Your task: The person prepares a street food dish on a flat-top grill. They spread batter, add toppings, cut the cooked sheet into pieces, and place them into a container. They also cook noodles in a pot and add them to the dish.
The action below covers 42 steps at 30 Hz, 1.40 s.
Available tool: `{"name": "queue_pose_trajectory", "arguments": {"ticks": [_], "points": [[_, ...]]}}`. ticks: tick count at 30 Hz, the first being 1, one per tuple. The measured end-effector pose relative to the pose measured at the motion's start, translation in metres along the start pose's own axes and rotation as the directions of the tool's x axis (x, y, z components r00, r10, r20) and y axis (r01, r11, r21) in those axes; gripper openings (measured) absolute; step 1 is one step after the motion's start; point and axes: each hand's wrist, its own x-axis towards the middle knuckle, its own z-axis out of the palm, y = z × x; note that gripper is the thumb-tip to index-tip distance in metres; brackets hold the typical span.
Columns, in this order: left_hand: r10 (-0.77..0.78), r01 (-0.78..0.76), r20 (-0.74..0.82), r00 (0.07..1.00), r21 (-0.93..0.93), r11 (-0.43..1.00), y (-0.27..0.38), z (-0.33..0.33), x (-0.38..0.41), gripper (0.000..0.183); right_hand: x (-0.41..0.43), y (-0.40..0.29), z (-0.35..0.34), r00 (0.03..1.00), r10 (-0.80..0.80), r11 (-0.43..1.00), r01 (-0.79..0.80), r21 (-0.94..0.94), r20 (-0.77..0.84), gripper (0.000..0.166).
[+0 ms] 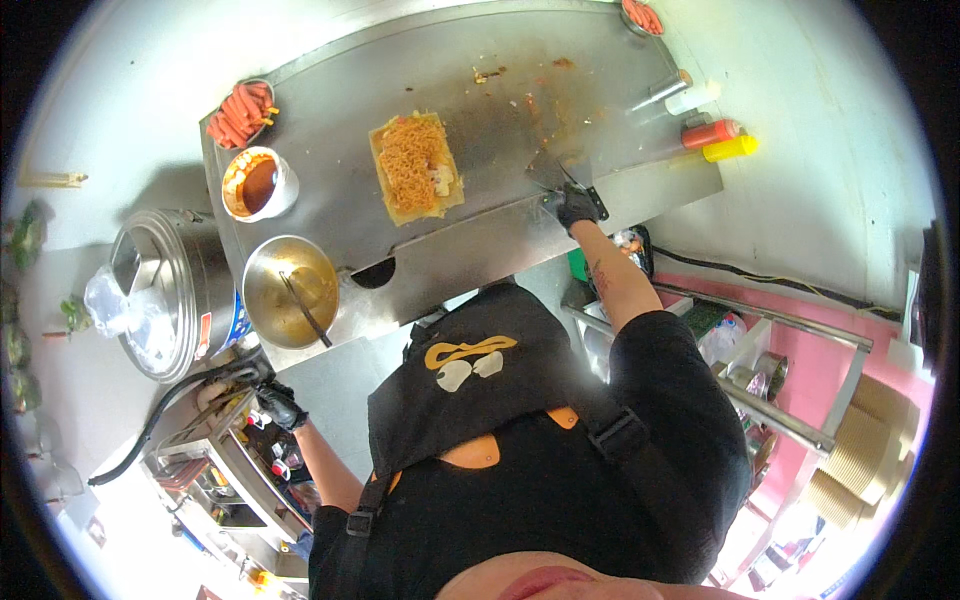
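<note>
My right hand [576, 205], in a black glove, grips a metal scraper [547, 168] at the front edge of the steel griddle [330, 150]. Whether a second scraper is in the same grip cannot be told. Left of it on the griddle lies a flat rectangular pancake [454, 196] topped with fried noodles [409, 169] and a pale patch. My left hand [281, 405], also gloved in black, hangs low beyond the griddle's front left corner, near a black hose [169, 405]. Its fingers are partly hidden, so its hold is unclear.
At the left stand a bowl of sausages [241, 112], a white tub of red sauce [279, 196], a steel bowl [262, 300] with a dark-handled utensil, and a large lidded steel pot [199, 247]. Red [709, 133] and yellow [731, 148] squeeze bottles line the right edge. Food scraps [487, 76] dot the griddle.
</note>
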Motion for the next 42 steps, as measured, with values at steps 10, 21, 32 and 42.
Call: {"name": "queue_pose_trajectory", "arguments": {"ticks": [10, 21, 32, 42], "points": [[-0.328, 0.506, 0.944, -0.016, 0.29, 0.812, 0.1, 0.427, -0.179, 0.024, 0.008, 0.012, 0.009, 0.833, -0.254, 0.692, -0.198, 0.694, 0.491, 0.038], [-0.463, 0.487, 0.807, 0.366, 0.258, 0.834, 0.151, 0.418, -0.109, 0.019, 0.031, 0.116, -0.046, 0.985, -0.119, 0.976, 0.139, 0.167, -0.124, 0.034], [-0.607, 0.007, 0.678, 0.415, 0.664, 0.747, 0.111, 0.323, 0.146, 0.044, 0.081, 0.081, -0.055, 0.805, -0.221, 0.487, -0.398, 0.777, 0.551, 0.042], [-0.699, -0.517, 0.656, 0.283, 0.719, 0.465, 0.126, 0.399, 0.204, 0.049, 0.178, -0.044, -0.095, 0.691, -0.178, 0.883, -0.203, 0.423, 0.701, 0.04]]}}
